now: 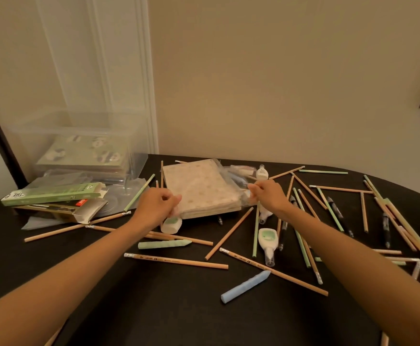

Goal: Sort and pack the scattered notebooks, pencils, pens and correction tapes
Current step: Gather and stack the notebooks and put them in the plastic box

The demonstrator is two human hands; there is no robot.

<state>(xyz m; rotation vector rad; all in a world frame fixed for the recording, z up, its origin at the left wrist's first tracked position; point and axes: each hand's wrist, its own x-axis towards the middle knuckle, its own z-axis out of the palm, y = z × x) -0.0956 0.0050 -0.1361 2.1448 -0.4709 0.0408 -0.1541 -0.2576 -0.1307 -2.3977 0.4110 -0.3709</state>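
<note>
A stack of pale patterned notebooks [201, 188] in a clear plastic sleeve lies on the dark table [169, 308]. My left hand [157, 204] grips its near left corner. My right hand [268, 194] pinches the plastic at its right edge. Several wooden pencils [176, 260] and green pencils [255, 234] lie scattered around. Black pens [386, 229] lie at the right. White correction tapes [267, 242] rest near the middle, and another correction tape [171, 224] sits under my left wrist.
A clear plastic box [84, 143] holding panda-print notebooks stands at the back left. Open green and brown pencil cartons [54, 196] lie in front of it. A light blue wrapped stick [245, 287] and a green wrapped stick [164, 244] lie near the front.
</note>
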